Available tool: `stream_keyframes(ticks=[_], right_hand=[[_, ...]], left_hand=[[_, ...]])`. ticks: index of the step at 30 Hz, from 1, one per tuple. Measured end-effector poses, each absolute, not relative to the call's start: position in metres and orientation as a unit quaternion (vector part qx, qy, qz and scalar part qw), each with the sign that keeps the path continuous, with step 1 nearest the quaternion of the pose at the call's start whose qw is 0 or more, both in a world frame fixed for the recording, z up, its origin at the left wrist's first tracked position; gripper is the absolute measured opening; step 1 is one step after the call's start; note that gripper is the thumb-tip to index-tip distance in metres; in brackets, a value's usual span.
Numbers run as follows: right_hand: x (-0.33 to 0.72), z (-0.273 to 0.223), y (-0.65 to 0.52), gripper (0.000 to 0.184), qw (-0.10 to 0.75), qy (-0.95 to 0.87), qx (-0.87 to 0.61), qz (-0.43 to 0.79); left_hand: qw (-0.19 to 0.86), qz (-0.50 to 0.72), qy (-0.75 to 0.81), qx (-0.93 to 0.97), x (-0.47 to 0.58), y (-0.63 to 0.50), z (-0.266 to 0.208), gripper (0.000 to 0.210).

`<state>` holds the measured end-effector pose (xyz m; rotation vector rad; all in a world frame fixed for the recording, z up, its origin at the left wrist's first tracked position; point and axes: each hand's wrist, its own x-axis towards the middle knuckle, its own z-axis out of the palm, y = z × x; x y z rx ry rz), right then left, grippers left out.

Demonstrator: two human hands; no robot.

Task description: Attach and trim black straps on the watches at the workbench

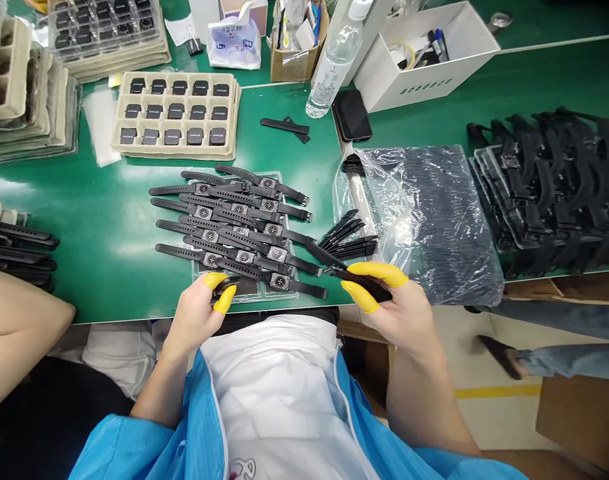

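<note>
Yellow finger covers sit on the thumb and forefinger of both my hands. My left hand [197, 312] pinches a small black watch body [227, 287] at the table's front edge; its face is hard to make out. In my right hand [403, 308] is a black watch strap [367, 285], gripped between thumb and forefinger, its buckle end pointing left. Between and beyond the hands, several black smartwatches [240, 230] with straps lie in overlapping rows, sensor backs up, on a clear plastic tray [284, 293]. A fan of loose straps [347, 237] lies just past my right hand.
A plastic bag of straps [434, 220] lies right, beside stacked trays with black straps [559, 180]. A beige tray of watch bodies [177, 112] stands at back left. Behind are two crossed straps [287, 127], a bottle [334, 67], a phone [351, 115] and a white box [424, 73].
</note>
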<state>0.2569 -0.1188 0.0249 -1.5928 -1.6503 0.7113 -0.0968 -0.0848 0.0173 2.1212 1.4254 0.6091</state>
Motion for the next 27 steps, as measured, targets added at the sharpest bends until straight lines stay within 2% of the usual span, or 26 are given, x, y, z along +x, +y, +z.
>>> stream_keyframes(ticks=[3, 7, 9, 13, 15, 19, 21, 24, 25, 27], right_hand=[[0.226, 0.03, -0.117, 0.032, 0.423, -0.594, -0.582, 0.36], [0.199, 0.034, -0.115, 0.017, 0.403, -0.622, -0.492, 0.456], [0.195, 0.036, -0.115, 0.016, 0.405, -0.617, -0.49, 0.464], [0.199, 0.033, -0.115, 0.042, 0.445, -0.553, -0.562, 0.425], [0.202, 0.03, -0.116, 0.04, 0.458, -0.555, -0.573, 0.393], [0.206, 0.027, -0.117, 0.024, 0.445, -0.595, -0.557, 0.37], [0.208, 0.026, -0.117, 0.028, 0.434, -0.61, -0.559, 0.356], [0.214, 0.026, -0.115, 0.05, 0.464, -0.611, -0.555, 0.321], [0.216, 0.027, -0.114, 0.05, 0.486, -0.603, -0.553, 0.308], [0.218, 0.029, -0.11, 0.038, 0.543, -0.568, -0.543, 0.296]], left_hand=[[0.291, 0.285, 0.562, 0.72, -0.096, -0.088, 0.017, 0.023], [0.355, 0.34, 0.583, 0.647, -0.096, -0.094, 0.011, 0.023], [0.4, 0.358, 0.575, 0.618, -0.097, -0.097, 0.007, 0.025], [0.474, 0.369, 0.553, 0.578, -0.095, -0.1, 0.003, 0.029], [0.49, 0.369, 0.546, 0.571, -0.093, -0.1, 0.001, 0.03], [0.502, 0.372, 0.524, 0.579, -0.088, -0.098, 0.001, 0.028], [0.508, 0.372, 0.513, 0.584, -0.087, -0.097, 0.001, 0.027], [0.514, 0.374, 0.506, 0.583, -0.087, -0.097, 0.0, 0.025], [0.517, 0.377, 0.504, 0.58, -0.087, -0.097, -0.001, 0.024], [0.527, 0.389, 0.497, 0.57, -0.086, -0.098, -0.003, 0.024]])
